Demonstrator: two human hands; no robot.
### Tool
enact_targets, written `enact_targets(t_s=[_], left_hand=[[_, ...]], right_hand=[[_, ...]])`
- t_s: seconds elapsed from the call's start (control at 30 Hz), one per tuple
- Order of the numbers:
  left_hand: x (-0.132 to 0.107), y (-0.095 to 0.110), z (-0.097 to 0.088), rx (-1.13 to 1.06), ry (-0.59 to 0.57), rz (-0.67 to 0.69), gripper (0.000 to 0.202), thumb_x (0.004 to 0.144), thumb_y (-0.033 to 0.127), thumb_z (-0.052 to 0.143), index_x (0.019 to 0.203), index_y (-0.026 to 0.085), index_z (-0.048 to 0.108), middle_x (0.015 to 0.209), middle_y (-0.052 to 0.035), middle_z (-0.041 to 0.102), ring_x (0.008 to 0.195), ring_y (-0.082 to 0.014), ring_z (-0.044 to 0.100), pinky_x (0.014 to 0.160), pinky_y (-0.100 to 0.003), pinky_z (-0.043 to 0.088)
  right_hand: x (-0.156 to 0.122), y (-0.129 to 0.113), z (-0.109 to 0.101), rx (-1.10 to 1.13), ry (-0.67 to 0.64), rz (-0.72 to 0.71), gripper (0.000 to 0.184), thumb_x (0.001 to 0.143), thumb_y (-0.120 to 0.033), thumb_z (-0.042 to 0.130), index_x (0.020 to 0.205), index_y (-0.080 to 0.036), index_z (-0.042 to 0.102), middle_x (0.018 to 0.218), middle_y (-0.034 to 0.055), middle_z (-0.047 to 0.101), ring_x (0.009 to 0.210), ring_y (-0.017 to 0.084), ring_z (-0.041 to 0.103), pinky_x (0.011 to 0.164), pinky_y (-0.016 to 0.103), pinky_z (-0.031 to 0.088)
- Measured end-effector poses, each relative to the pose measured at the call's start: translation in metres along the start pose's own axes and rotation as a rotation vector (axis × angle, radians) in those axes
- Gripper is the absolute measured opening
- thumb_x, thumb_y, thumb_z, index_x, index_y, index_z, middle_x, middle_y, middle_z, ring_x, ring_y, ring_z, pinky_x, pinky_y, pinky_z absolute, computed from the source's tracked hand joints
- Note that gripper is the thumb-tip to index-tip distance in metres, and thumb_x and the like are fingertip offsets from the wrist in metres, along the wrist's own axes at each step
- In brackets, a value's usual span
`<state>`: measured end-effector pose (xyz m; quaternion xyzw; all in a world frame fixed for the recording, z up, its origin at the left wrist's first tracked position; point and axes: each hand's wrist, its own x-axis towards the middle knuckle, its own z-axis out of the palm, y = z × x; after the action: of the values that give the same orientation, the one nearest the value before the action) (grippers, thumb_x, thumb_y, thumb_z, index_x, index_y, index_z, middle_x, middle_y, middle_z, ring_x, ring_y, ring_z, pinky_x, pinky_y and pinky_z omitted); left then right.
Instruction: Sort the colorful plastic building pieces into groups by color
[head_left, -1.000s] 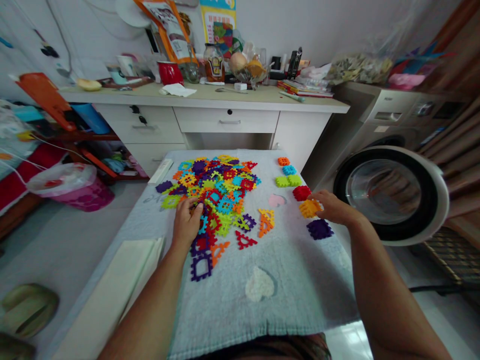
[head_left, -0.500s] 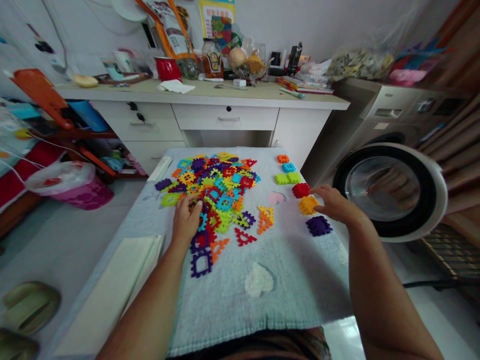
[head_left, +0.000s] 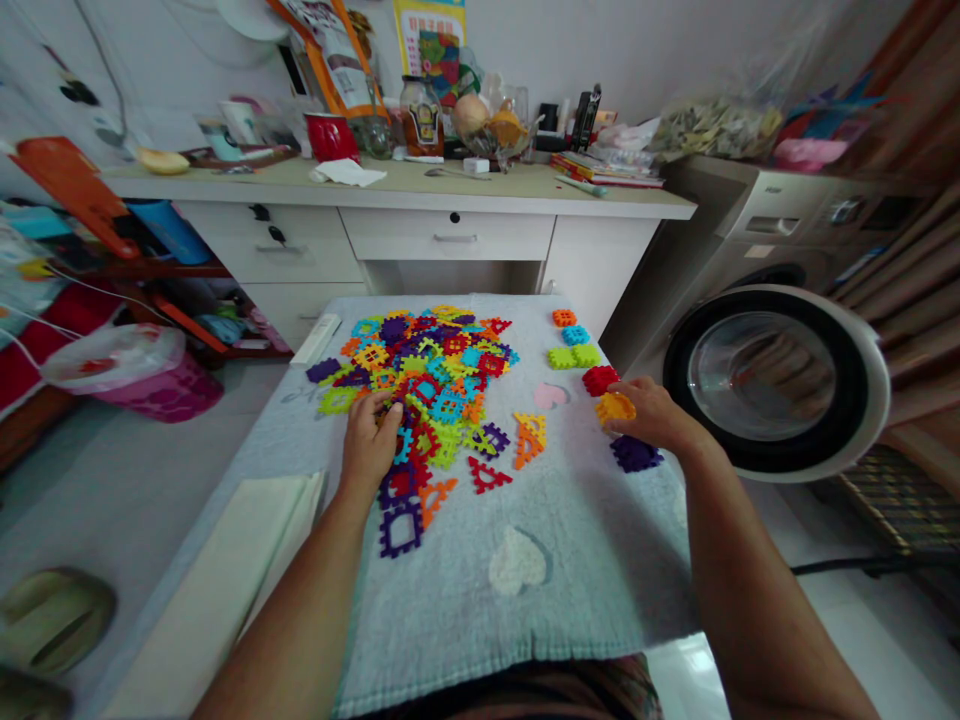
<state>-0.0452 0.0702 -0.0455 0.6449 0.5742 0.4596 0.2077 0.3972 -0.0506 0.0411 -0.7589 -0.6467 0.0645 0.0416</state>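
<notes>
My right hand (head_left: pixel 651 412) is at the right side of the table, its fingers closed round the edge of a yellow-orange interlocking plastic block (head_left: pixel 615 405). A red block (head_left: pixel 600 380) lies just behind it and a purple block (head_left: pixel 636 454) just in front, partly under the hand. My left hand (head_left: pixel 371 432) rests at the left edge of a heap of colourful interlocking plastic pieces (head_left: pixel 446 405). Its fingers are curled and the thumb is pressed in; what they hold among the pieces is hidden.
Beyond the red block lie green blocks (head_left: pixel 573 356), a blue block (head_left: pixel 574 335) and an orange block (head_left: pixel 564 317). Loose triangles, including a red triangle (head_left: pixel 489 476), lie nearer me. A white folded panel (head_left: pixel 217 570) is at left; a washing machine door (head_left: pixel 776 380) hangs open at right.
My right hand has moved a little left and closed on the yellow-orange block, which now looks tilted. The left hand stays at the heap.
</notes>
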Motion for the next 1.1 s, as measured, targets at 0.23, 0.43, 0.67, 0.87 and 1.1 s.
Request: enact_targets(t_s=[0.23,0.43,0.67,0.87,1.1], left_hand=[[0.0,-0.001,0.0,0.002,0.0,0.007,0.041,0.087,0.05,0.055,0.112,0.019,0.065,0.116,-0.0096,0.061,0.107,-0.0238,0.062,0.103,-0.044,0.05],[0.0,-0.003,0.0,-0.009,-0.004,0.01,0.041,0.088,0.05,0.055,0.114,0.02,0.064,0.116,-0.0095,0.06,0.108,-0.0242,0.062,0.103,-0.045,0.05],[0.0,-0.001,0.0,-0.019,-0.004,-0.008,0.041,0.087,0.049,0.056,0.113,0.02,0.064,0.117,-0.0102,0.06,0.109,-0.0247,0.062,0.103,-0.045,0.05],[-0.001,0.0,0.0,-0.033,0.011,-0.02,0.038,0.086,0.049,0.057,0.111,0.021,0.065,0.117,-0.0091,0.06,0.112,-0.0241,0.061,0.105,-0.044,0.049],[-0.001,0.006,-0.005,-0.053,0.024,-0.036,0.035,0.085,0.047,0.057,0.108,0.021,0.065,0.112,-0.0086,0.06,0.108,-0.0238,0.062,0.102,-0.043,0.051]], right_hand=[[0.0,0.008,0.005,-0.006,0.037,-0.012,0.053,0.079,-0.038,0.074,0.129,-0.024,0.067,0.12,0.0127,0.06,0.116,0.031,0.057,0.105,0.046,0.043],[-0.002,0.006,0.001,0.042,0.003,0.003,0.05,0.078,-0.033,0.074,0.127,-0.024,0.067,0.119,0.0122,0.06,0.115,0.029,0.059,0.104,0.043,0.046],[-0.007,-0.001,-0.007,0.059,0.064,-0.013,0.058,0.076,-0.033,0.073,0.132,-0.023,0.062,0.123,0.0136,0.062,0.122,0.034,0.056,0.107,0.05,0.044],[-0.015,-0.058,-0.003,0.199,0.083,-0.244,0.06,0.083,-0.037,0.07,0.14,-0.022,0.055,0.135,0.0141,0.058,0.127,0.032,0.055,0.11,0.047,0.042],[-0.012,-0.113,0.041,0.139,-0.087,-0.301,0.072,0.074,-0.03,0.08,0.141,-0.017,0.054,0.141,0.0202,0.055,0.124,0.036,0.053,0.105,0.048,0.043]])
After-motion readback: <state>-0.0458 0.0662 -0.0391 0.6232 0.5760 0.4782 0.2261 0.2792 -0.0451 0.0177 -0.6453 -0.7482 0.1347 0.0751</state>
